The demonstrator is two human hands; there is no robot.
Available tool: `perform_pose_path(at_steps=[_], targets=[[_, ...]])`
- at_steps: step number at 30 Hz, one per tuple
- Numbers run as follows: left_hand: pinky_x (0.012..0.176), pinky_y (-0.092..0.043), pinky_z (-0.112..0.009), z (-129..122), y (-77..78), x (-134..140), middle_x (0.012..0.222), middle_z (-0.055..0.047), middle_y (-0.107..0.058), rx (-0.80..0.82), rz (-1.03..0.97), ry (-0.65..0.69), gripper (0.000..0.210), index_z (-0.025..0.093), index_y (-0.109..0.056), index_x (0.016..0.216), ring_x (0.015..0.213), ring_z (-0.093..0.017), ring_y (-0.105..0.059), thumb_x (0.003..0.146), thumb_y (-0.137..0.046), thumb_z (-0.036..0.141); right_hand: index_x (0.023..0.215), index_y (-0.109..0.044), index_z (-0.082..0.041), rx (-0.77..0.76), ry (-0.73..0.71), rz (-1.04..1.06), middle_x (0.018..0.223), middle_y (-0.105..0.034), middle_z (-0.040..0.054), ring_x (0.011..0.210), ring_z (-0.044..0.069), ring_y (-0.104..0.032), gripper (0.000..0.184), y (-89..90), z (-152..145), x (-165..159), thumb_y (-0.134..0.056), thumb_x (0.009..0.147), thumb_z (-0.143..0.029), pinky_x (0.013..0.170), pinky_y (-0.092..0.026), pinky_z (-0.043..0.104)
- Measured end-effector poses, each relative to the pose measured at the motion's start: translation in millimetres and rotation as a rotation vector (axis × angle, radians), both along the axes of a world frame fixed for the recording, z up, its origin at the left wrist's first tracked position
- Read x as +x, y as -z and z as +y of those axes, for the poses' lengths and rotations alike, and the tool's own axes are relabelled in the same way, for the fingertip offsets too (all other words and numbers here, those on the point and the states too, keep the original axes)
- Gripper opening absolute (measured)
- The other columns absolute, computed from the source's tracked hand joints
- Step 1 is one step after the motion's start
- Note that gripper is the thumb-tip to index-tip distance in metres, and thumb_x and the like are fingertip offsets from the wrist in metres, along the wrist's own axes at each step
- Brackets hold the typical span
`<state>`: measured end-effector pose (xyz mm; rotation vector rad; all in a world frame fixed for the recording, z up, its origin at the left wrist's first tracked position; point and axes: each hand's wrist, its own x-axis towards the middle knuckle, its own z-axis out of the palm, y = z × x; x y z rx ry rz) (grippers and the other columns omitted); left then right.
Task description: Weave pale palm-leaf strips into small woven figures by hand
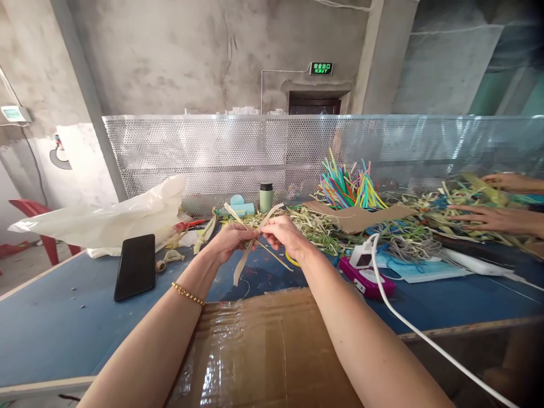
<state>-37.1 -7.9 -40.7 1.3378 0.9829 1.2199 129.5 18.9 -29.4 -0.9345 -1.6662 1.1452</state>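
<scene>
My left hand [233, 240] pinches flat, pale straw-coloured strips [241, 267] that cross one another between my two hands. From the other side, my right hand [284, 233] is closed on the same strips, its thumb and forefinger meeting the left fingertips. One strip end hangs down below the left hand, a thin one slants down to the right, and two ends stick up above the fingers. Behind the hands lies a heap of green and pale strips [314, 226]. A cardboard box [263, 345] covered with clear tape is below my forearms.
A black phone [135, 267] and a translucent plastic bag [127, 212] lie left on the blue table [55, 317]. A green bottle [266, 198] stands behind. Right are colourful pipe cleaners [348, 184], a magenta power strip [368, 277], a white cable [408, 320] and another person's hands [493, 218].
</scene>
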Motion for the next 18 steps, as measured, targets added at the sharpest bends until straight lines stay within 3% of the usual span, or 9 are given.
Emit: perform_pose_path(at_steps=[7,10,14,18], targets=[[0.055,-0.04,-0.027,4.0,3.1,1.9,0.06,-0.006,-0.067,0.088,0.004,-0.062,0.012,0.011,-0.073,0.064,0.054,-0.014,-0.059,0.064,-0.078,0.021,0.06,-0.056,-0.015,-0.045,0.005,0.071,0.053,-0.055,-0.0026,0.036,0.006,-0.046,0.02,2.5,-1.1,-5.5,-0.064,0.078,-0.02,0.028,-0.029,0.017],[0.056,-0.041,-0.028,4.7,4.5,4.4,0.058,-0.006,-0.067,0.114,0.003,-0.099,0.013,0.012,-0.072,0.063,0.054,-0.014,-0.058,0.063,-0.079,0.022,0.062,-0.057,-0.016,-0.022,0.018,0.084,0.049,-0.053,-0.0035,0.035,0.006,-0.043,0.023,4.1,-2.9,-9.1,-0.07,0.08,-0.024,0.028,-0.029,0.017],[0.062,-0.046,-0.03,3.4,3.6,8.2,0.066,-0.008,-0.07,0.13,-0.067,-0.088,0.013,0.011,-0.072,0.062,0.06,-0.015,-0.06,0.06,-0.08,0.021,0.06,-0.056,-0.015,-0.029,0.008,0.102,0.042,-0.049,-0.004,0.034,0.007,-0.041,0.024,5.8,-2.5,-9.9,-0.066,0.082,-0.018,0.03,-0.031,0.017],[0.062,-0.048,-0.03,1.3,1.6,10.0,0.067,-0.007,-0.069,0.144,-0.115,-0.053,0.011,0.011,-0.072,0.061,0.061,-0.015,-0.06,0.059,-0.079,0.019,0.062,-0.058,-0.014,-0.052,0.039,0.174,0.052,-0.057,-0.0012,0.038,0.007,-0.047,0.02,1.9,-2.4,-5.3,-0.061,0.081,-0.01,0.03,-0.034,0.017]])
